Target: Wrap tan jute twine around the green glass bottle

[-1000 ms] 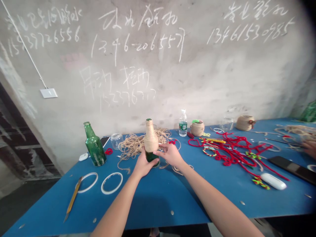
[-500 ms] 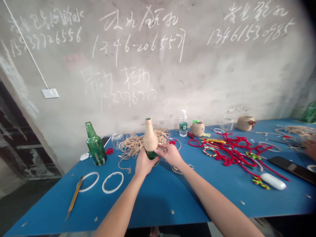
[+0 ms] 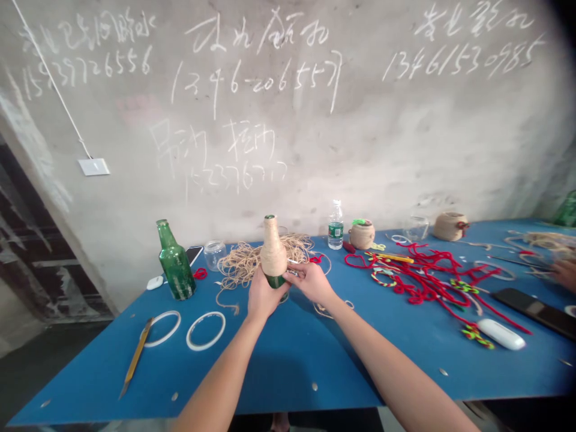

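Observation:
A green glass bottle (image 3: 276, 281) stands upright in front of me, its neck and shoulder wrapped in tan twine (image 3: 273, 252). My left hand (image 3: 264, 295) is closed round the bare lower part from the left. On the right side, my right hand (image 3: 311, 282) pinches the twine close to the lower edge of the wrapping. A small pale bit shows above those fingers, too small to name. Behind the bottle lies a loose heap of twine (image 3: 238, 264), partly hidden by it.
Left are another green bottle (image 3: 176, 267), a glass jar (image 3: 215, 257), two white rings (image 3: 206, 331) and a yellow-handled knife (image 3: 136, 359). Right are red cords (image 3: 423, 276), a water bottle (image 3: 335, 228), twine-wrapped pots (image 3: 362, 235) and a phone (image 3: 535, 309). Another person's hand (image 3: 564, 273) is at far right.
The view has shifted very slightly. Both hands keep their hold at the bottle, which has barely moved.

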A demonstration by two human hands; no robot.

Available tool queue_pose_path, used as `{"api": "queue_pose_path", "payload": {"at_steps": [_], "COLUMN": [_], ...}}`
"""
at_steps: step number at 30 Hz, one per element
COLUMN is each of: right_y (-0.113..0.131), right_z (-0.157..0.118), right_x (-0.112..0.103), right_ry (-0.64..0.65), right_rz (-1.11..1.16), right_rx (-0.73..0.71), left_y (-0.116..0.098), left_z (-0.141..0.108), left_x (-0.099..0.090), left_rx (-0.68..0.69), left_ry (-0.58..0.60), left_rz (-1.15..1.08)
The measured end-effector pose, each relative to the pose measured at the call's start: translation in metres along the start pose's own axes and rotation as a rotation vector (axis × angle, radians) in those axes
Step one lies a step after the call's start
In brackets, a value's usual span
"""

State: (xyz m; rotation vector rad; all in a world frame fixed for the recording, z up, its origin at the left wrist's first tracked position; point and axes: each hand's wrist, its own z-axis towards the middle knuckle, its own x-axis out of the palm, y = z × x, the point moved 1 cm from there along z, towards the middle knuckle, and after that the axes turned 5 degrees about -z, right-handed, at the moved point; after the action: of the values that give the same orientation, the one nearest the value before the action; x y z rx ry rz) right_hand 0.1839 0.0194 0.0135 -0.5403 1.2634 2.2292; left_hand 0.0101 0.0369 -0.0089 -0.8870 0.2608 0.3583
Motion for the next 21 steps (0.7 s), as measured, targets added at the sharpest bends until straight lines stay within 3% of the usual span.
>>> {"api": "queue_pose_path", "payload": {"at_steps": [5, 8, 17, 21], "right_y": [0.001, 0.002, 0.005, 0.000], "right_z": [-0.001, -0.001, -0.002, -0.001], "right_x": [0.001, 0.000, -0.001, 0.003], "right_ry": [0.003, -0.014, -0.025, -0.033], "right_rz": [0.003, -0.006, 0.008, 0.036], "right_rx": [0.008, 0.005, 0.002, 0.000], "left_y": [0.010, 0.016, 0.017, 0.011], "left_z": [-0.003, -0.003, -0.002, -0.002], "left_x": [-0.005, -0.007, -0.009, -0.013], "left_rx": [-0.052, -0.112, -0.102, -0.056], "left_ry": [0.143, 0.170, 0.233, 0.267], "left_rz": [-0.206, -0.286, -0.366, -0.269]}}
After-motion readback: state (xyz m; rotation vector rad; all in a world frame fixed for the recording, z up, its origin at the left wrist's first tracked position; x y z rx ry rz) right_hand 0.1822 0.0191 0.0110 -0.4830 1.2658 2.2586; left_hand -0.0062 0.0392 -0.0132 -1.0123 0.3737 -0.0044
